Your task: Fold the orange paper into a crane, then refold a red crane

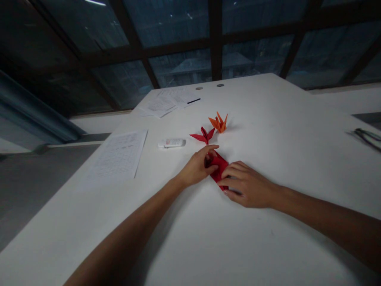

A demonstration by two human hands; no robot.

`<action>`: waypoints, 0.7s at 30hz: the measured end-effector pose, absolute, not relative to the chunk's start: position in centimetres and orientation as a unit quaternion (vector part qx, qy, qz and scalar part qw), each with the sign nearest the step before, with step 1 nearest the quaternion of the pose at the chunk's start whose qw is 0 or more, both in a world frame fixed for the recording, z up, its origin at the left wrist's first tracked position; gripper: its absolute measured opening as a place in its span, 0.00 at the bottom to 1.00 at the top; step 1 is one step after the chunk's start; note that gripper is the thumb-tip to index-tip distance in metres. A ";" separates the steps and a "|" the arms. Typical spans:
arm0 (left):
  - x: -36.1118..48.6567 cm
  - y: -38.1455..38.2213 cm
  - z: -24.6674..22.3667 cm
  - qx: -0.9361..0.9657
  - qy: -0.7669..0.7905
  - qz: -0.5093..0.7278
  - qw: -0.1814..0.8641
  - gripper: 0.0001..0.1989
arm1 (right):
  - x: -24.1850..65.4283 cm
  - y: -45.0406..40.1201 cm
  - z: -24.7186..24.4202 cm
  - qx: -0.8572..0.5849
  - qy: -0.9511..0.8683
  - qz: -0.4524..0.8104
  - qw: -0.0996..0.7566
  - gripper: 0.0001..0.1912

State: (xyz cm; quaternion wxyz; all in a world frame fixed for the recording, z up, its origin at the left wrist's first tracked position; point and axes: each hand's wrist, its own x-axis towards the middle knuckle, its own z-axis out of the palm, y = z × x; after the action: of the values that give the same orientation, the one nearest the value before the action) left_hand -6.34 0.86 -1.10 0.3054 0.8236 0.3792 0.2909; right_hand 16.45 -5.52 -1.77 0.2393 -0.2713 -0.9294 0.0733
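Note:
A folded piece of red paper (219, 166) lies on the white table between my hands. My left hand (199, 165) is at its left and upper end, thumb and fingers curved round the edge and gripping it. On the lower right part of the paper rest the fingertips of my right hand (248, 184), pressing and holding it. Just beyond my left hand sits a red paper crane (204, 136). An orange paper crane (219, 123) stands slightly farther back and to the right.
A white remote (172, 143) lies left of the red crane. Written sheets (117, 155) are on the table's left side, with more papers (166, 101) farther back. A dark thin-framed object (369, 137) is at the far right. Windows line the far side.

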 end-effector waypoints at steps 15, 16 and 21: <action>-6.1 1.1 -1.0 0.806 0.375 0.305 0.342 0.10 | 16.5 -5.6 -1.9 -0.234 -0.935 0.030 0.265 0.13; -6.2 1.1 -1.0 0.803 0.371 0.304 0.353 0.11 | 16.5 -5.7 -1.9 -0.234 -0.935 0.028 0.267 0.12; -6.5 1.4 -0.9 0.841 0.341 0.265 0.325 0.08 | 16.4 -5.7 -1.8 -0.228 -0.933 0.030 0.276 0.13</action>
State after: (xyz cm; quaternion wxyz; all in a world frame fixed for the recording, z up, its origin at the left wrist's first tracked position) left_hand -6.49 1.35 -0.89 0.3250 0.8414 0.3411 0.2647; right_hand 16.44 -5.69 -1.82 0.2761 -0.2279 -0.9332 0.0298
